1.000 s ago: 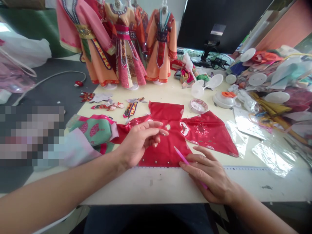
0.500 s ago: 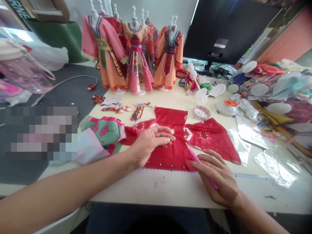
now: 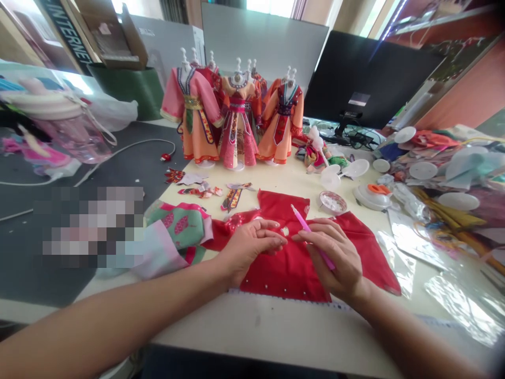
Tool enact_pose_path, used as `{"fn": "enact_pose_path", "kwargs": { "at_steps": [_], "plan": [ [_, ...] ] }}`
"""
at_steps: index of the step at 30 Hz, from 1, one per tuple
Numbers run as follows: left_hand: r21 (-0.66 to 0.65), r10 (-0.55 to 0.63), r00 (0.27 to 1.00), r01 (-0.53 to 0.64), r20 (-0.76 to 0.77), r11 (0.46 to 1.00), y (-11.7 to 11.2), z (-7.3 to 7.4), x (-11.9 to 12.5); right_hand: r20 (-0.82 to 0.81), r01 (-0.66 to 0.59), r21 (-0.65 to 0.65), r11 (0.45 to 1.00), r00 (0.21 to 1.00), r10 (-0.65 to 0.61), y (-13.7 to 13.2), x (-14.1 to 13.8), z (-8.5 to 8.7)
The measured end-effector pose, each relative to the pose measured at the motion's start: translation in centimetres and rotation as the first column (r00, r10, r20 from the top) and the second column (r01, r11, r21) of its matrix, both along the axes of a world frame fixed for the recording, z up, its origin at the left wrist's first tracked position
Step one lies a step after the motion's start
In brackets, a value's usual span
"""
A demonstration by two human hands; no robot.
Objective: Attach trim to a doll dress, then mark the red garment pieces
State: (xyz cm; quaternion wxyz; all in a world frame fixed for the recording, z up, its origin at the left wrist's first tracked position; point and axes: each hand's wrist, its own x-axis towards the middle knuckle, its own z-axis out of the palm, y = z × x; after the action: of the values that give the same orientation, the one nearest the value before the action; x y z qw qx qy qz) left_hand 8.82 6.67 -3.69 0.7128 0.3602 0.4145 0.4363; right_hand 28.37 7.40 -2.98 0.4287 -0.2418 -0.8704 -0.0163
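Observation:
A small red robe-shaped garment (image 3: 292, 266) lies flat on the pale table (image 3: 284, 326) in front of me. My left hand (image 3: 248, 247) rests on its middle with fingers curled and pressed together near a hole in the cloth. My right hand (image 3: 335, 255) lies on the garment's right half, fingers closed around a thin pink stick tool (image 3: 311, 234) whose tip points up and left. The fingertips of both hands nearly meet over the hole.
Several doll dresses on stands (image 3: 236, 121) line the back. Small trim pieces (image 3: 205, 189) and a green-and-pink cloth (image 3: 177, 226) lie at the left. A small dish (image 3: 332, 201), white discs (image 3: 420, 169) and plastic bags (image 3: 457, 295) crowd the right. A dark monitor (image 3: 366, 79) stands behind.
My right hand has moved up and left from the garment's lower edge onto its middle, carrying the pink tool toward my left hand. The view has tilted upward.

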Motion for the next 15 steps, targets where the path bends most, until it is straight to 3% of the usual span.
{"fn": "enact_pose_path", "kwargs": {
  "at_steps": [15],
  "plan": [
    [-0.051,0.026,0.998,-0.023,0.065,0.998,0.3,0.1,0.0,0.016,-0.068,0.004,0.998,0.998,0.068,-0.9,0.0,-0.6]
  ]
}}
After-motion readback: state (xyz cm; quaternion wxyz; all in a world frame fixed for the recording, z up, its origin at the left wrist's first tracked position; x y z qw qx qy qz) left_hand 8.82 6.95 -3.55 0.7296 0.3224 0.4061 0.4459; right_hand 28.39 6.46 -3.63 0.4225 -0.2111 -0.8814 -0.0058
